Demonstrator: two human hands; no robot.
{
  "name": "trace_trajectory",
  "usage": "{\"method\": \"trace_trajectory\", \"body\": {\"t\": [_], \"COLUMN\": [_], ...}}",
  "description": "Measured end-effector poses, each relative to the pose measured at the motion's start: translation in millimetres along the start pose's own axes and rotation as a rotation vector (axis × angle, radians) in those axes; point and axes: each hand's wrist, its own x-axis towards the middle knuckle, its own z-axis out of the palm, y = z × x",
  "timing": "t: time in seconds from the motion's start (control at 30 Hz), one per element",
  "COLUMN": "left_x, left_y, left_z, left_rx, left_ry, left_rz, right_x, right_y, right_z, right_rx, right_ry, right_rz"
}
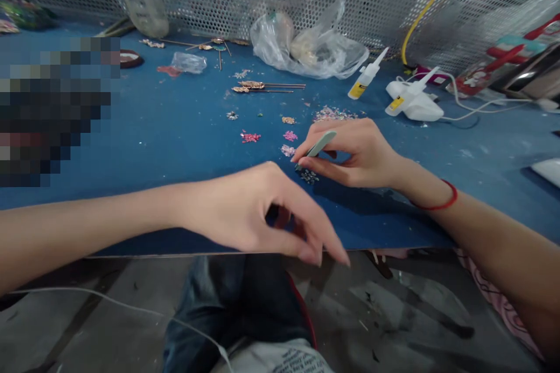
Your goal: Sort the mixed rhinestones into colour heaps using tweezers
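Note:
My right hand [354, 154] is closed on pale green tweezers [321, 143], whose tip points down at a small dark glittery ornament [308, 175] on the blue table [166, 128]. My left hand [262, 213] hovers near the table's front edge with thumb and fingertips pinched together; anything between them is too small to make out. Small pink ornaments [250, 137] and other tiny decorative pieces lie scattered just beyond the hands. A red string circles my right wrist.
Gold hairpin sticks [262, 87] lie further back. Two glue bottles [365, 77] and a white device with a cord [415, 105] sit at the right. A crumpled plastic bag [310, 41] rests against the perforated metal back wall.

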Motion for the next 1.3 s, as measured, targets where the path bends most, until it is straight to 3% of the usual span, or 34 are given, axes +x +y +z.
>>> {"method": "trace_trajectory", "body": {"t": [0.07, 0.2, 0.3, 0.47, 0.77, 0.93, 1.07, 1.3], "left_x": [2, 0, -8, -15, -13, -7, -3, -3], "left_y": [-3, -19, -30, -34, -31, -37, -38, -40], "left_z": [-9.9, -43.6, -69.8, -81.6, -71.1, -71.8, -69.8, -71.6], "left_rx": [-0.045, -0.097, 0.019, 0.192, 0.201, 0.182, 0.178, 0.167], "left_ry": [0.235, 0.861, 1.026, 1.123, 0.999, 1.095, 1.095, 1.079], "left_rz": [0.003, 0.024, 0.020, -0.039, -0.015, 0.114, 0.152, 0.166], "right_x": [-1, -2, -1, -4, -7, -10, -11, -7], "right_y": [1, 4, 3, 2, 4, 6, 7, 3], "right_z": [1, 5, 8, 13, 25, 23, 21, 21], "right_rx": [0.008, 0.046, 0.066, 0.068, 0.035, 0.006, 0.007, -0.014], "right_ry": [0.002, 0.032, 0.029, 0.049, 0.157, 0.182, 0.228, 0.142], "right_rz": [-0.036, -0.040, -0.058, -0.057, -0.090, -0.028, -0.036, -0.150]}}
